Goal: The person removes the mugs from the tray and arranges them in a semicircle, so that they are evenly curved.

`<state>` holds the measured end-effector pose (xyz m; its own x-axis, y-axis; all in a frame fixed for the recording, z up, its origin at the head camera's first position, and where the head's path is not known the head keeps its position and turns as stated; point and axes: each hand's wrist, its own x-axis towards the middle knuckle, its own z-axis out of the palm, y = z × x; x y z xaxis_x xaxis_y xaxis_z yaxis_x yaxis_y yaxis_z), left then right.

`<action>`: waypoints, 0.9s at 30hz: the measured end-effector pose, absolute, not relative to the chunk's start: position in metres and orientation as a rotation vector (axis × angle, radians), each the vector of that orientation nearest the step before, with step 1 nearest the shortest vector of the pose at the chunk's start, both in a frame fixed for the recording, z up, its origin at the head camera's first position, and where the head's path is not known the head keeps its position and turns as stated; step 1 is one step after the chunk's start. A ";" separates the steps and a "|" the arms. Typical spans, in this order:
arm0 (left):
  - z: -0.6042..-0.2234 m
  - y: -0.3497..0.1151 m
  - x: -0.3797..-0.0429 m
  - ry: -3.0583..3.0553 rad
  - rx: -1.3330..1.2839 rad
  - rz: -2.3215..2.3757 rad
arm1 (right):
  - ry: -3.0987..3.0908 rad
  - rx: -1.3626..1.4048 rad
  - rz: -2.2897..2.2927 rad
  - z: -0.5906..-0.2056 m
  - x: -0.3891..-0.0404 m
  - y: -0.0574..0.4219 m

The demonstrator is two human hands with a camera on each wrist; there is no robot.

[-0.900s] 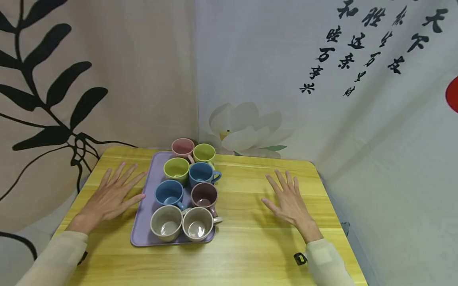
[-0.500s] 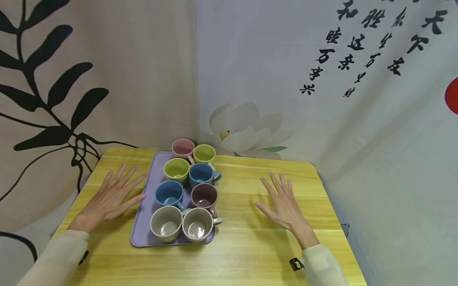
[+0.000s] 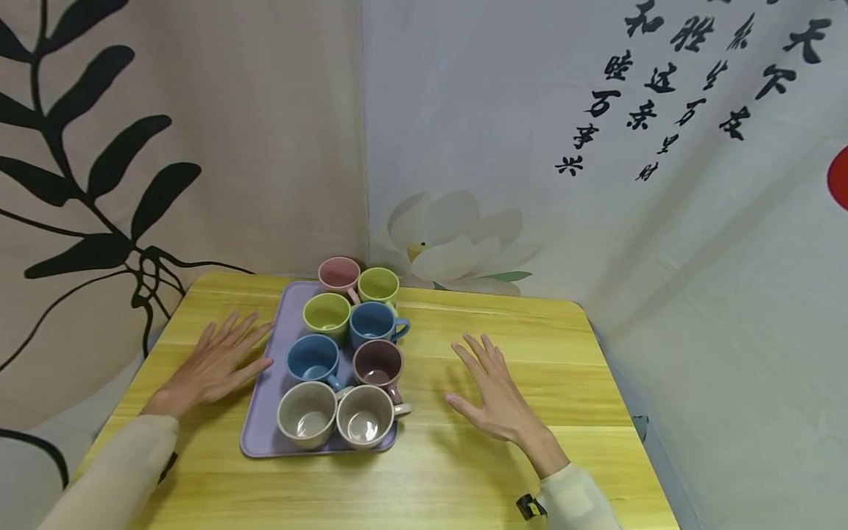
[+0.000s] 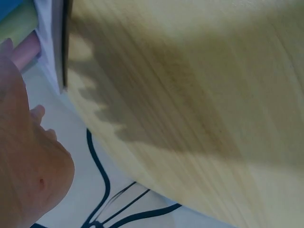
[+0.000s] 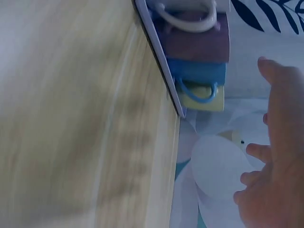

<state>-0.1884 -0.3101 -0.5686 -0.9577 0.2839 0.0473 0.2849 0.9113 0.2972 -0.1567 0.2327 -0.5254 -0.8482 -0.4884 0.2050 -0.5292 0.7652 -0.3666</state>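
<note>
A lilac tray (image 3: 266,421) on the table bears several mugs in two columns. At its back are a pink mug (image 3: 338,274) and a green mug (image 3: 378,285); a second green mug (image 3: 327,314) and a blue mug (image 3: 372,322) come nearer. Another blue mug (image 3: 313,359) sits beside a mauve mug (image 3: 378,364), and two whitish mugs (image 3: 308,416) are at the front. My left hand (image 3: 215,364) spreads its fingers beside the tray's left edge, thumb tip overlapping that edge. To the right of the tray, my right hand (image 3: 495,394) hovers over the table with fingers spread, holding nothing.
The yellow wooden table (image 3: 450,478) has a back edge close to a printed cloth backdrop (image 3: 464,110). Most mug handles point right or toward the front. A dark strap (image 3: 530,506) with a small device sits at the right wrist.
My right hand has moved left, closer to the tray. My left hand has shifted slightly, its wrist coming a little to the right. The tray and mugs stay in place.
</note>
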 end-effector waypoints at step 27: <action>-0.591 -0.321 -0.200 -3.226 -0.405 -0.592 | -2.892 0.997 1.225 -0.544 -0.132 0.181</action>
<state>-0.2002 -0.3213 -0.5907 -0.9569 0.2669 -0.1146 0.2088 0.9064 0.3673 -0.1320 0.1811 -0.5443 -0.8063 -0.5847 0.0895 -0.4710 0.5432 -0.6951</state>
